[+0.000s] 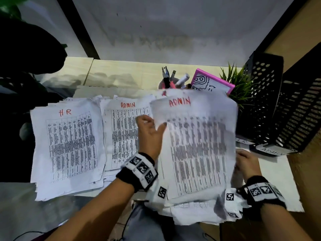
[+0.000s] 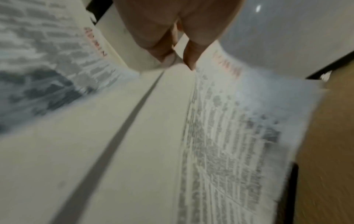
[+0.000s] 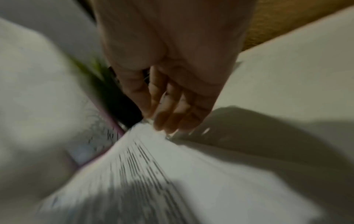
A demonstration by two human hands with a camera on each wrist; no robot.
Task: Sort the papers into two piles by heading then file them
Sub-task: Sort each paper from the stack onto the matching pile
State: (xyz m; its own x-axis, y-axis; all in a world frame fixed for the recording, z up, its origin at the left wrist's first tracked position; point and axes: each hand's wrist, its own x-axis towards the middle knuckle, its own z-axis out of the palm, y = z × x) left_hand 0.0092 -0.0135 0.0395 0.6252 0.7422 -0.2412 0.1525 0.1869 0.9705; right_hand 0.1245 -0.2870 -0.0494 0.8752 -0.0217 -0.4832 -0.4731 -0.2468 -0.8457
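Two sorted piles lie on the desk: one headed HR (image 1: 69,146) at the left, one headed ADMIN (image 1: 125,133) in the middle. My left hand (image 1: 152,129) pinches the left edge of a lifted, blurred sheet headed ADMIN (image 1: 194,140), thumb on top; the left wrist view shows the hand (image 2: 180,60) and this sheet (image 2: 239,121). Beneath it lies the unsorted stack (image 1: 191,214). My right hand (image 1: 246,164) is at the stack's right edge. In the right wrist view its thumb and fingertips (image 3: 168,121) close on the edge of a printed sheet (image 3: 172,174).
Black perforated file trays (image 1: 278,108) stand at the right, with labels ADMIN (image 1: 271,151) and HR (image 1: 243,141) at their fronts. Behind the papers are a pen cup (image 1: 172,80), a pink-framed board (image 1: 212,82) and a green plant (image 1: 239,84). A dark shape (image 1: 26,49) fills the left.
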